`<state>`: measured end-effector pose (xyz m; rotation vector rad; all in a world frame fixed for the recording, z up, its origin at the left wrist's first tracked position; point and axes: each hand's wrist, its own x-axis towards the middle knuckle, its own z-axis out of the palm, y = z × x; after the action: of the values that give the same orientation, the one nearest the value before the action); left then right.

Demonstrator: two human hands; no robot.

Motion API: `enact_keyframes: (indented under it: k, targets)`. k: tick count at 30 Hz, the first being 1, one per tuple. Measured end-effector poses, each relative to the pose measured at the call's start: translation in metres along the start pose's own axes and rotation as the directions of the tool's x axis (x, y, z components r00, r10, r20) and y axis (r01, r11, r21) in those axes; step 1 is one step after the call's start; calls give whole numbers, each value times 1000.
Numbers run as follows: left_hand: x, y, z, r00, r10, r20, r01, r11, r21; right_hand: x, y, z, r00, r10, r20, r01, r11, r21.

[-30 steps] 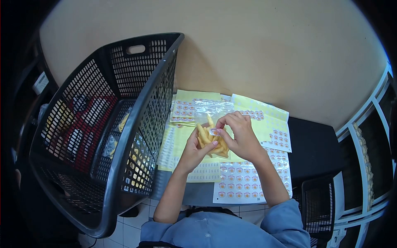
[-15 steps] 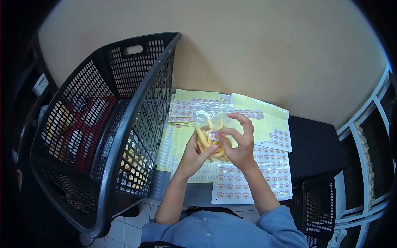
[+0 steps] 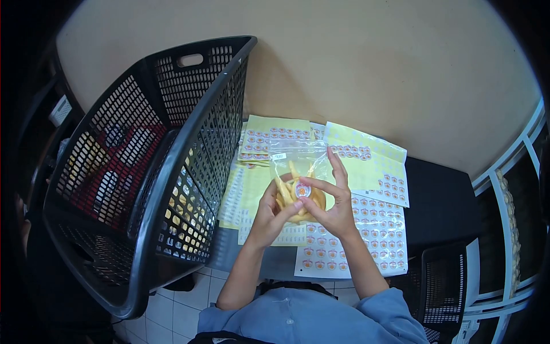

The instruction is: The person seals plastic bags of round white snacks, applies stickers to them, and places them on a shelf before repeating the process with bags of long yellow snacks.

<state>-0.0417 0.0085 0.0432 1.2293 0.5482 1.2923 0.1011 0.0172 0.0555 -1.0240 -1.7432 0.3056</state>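
Observation:
A clear zip bag [image 3: 298, 150] of pale yellow, finger-shaped snack sticks [image 3: 285, 192] is held up over the table. My left hand [image 3: 267, 221] is closed around its lower left side, thumb across the front. A round sticker [image 3: 303, 191] with an orange centre lies on the front of the bag. My right hand [image 3: 339, 211] grips the bag's right side, its thumb and a finger pressing at the sticker's edges and another finger stretched up along the bag's edge. A small white price label [image 3: 278, 156] shows near the bag's top left.
A large black perforated basket [image 3: 220, 103] with packed goods inside stands at the left. Sticker sheets [image 3: 372, 238] and yellow backing sheets [image 3: 275, 125] cover the table [image 3: 229, 252]. A black crate [image 3: 441, 286] and a white-framed rack [image 3: 515, 149] are at the right.
My right thumb and finger, which held the sticker in a pinch at the bag, now press on it against the bag's front. The view has shifted slightly.

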Motion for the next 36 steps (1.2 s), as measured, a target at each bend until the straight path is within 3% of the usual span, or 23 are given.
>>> enact_keyframes:
  k: [2,7,9,12,17,22,25,27,28,30,31,32,33,34,36]
  targets:
    - [2,-3,-1,991,-103,-80,94,989,-111,-4,-2,0,1000,25,11,-25,1000,9]
    - [2,-7,3,988,-116,-102,108,991,-81,-8,-7,-6,998,51,31,-52,997,60]
    - [3,-8,6,990,-111,-91,104,991,-82,-9,-5,-6,997,64,35,-70,966,247]
    - [5,-13,8,987,-134,-94,123,986,-113,-11,-2,-8,992,116,55,-127,942,311]
    - [12,-18,15,984,-146,-104,154,986,65,-17,5,-14,988,144,52,-153,935,319]
    - [17,-34,32,976,-180,-123,180,984,-5,-19,15,-31,990,140,23,-140,937,322]
    - [22,-37,51,983,-141,-121,140,990,-24,-21,18,-47,999,50,14,-52,984,173]
    - [25,-42,63,991,-103,-89,101,995,-19,-26,6,-53,910,357,-212,-183,803,567]
    - [25,-47,66,997,-61,-52,62,998,11,-31,11,-60,907,357,-224,-180,809,560]
    - [23,-55,77,1000,-21,-5,21,999,33,-44,30,-77,903,429,24,-367,741,563]
    - [21,-58,84,998,-54,22,52,995,85,-56,50,-86,912,393,118,-403,801,442]
    - [22,-61,92,995,-85,45,78,988,136,-63,59,-96,912,393,114,-402,807,432]
    - [27,-62,101,988,39,149,-60,988,140,-68,66,-106,918,394,51,-376,820,430]
    - [31,-66,104,988,51,149,-70,989,130,-69,77,-118,920,391,-9,-350,833,428]
    - [33,-72,96,977,148,156,-185,948,260,-63,109,-157,846,439,-303,-296,859,419]
